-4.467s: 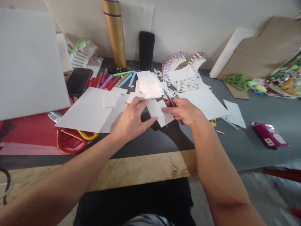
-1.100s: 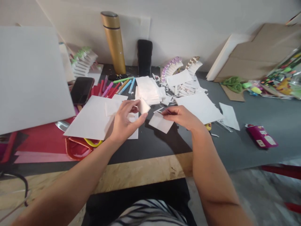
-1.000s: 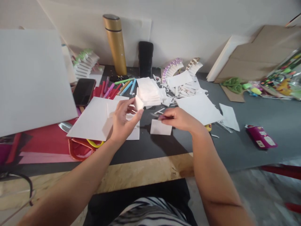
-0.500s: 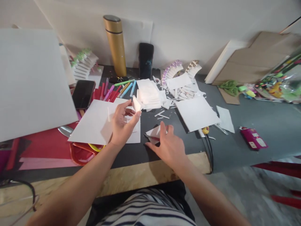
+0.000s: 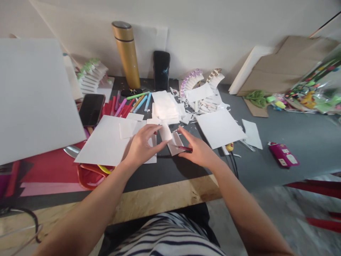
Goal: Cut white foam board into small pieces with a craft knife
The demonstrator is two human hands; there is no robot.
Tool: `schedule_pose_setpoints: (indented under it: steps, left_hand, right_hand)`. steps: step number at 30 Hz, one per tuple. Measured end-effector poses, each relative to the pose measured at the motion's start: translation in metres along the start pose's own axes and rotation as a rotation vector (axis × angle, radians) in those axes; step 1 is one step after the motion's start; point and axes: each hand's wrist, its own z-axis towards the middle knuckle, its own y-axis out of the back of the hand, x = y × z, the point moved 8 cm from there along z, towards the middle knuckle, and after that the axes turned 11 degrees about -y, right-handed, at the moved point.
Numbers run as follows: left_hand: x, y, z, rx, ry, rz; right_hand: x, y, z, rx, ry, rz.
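Phone [image 5: 92, 109] is seen far left, beside the large white sheet [image 5: 106, 142] on the dark table [image 5: 165, 170]. Left hand [image 5: 142, 145] is rested on that sheet's right edge; a small paper piece [image 5: 165, 132] is pinched between its thumb and fingertips. Just right of it, a flat paper piece [image 5: 174, 145] is lain on the table, touched by the right hand [image 5: 198, 151], fingers partly spread. A red pen [image 5: 185, 148] is seen at its thumb; grip can't be confirmed. A magenta packet [image 5: 283, 159] is lain well apart, far right.
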Motion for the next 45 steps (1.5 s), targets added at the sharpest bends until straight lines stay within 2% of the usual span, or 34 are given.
schedule_pose_setpoints:
  steps: [4,8,21,30,34,38,40,45]
  left_hand:
    - [-0.011,-0.012,-0.002,0.127,-0.125,0.197]
    - [-0.018,-0.025,-0.005,0.237,-0.159,0.259]
    - [-0.027,-0.040,-0.010,0.366,-0.194,0.407]
    - [-0.025,-0.042,-0.012,0.489,-0.192,0.448]
    - [-0.029,-0.045,-0.013,0.576,-0.214,0.511]
    - [-0.031,-0.049,-0.016,0.640,-0.239,0.555]
    - [-0.032,-0.050,-0.020,0.634,-0.252,0.542]
    - [-0.035,-0.045,-0.029,0.500,-0.235,0.514]
  right_hand:
    - [-0.012,0.001,0.001,0.021,0.009,0.092]
    - [-0.016,-0.004,0.008,0.090,0.036,0.196]
    - [-0.021,-0.011,0.016,0.157,0.003,0.206]
    - [-0.017,-0.010,0.014,0.065,0.011,0.157]
    - [-0.010,-0.010,0.014,0.037,0.080,0.163]
    - [-0.005,-0.010,0.012,0.020,0.120,0.050]
    - [-0.004,-0.010,0.010,0.021,0.135,0.016]
    - [-0.005,-0.010,0.009,0.049,0.139,0.004]
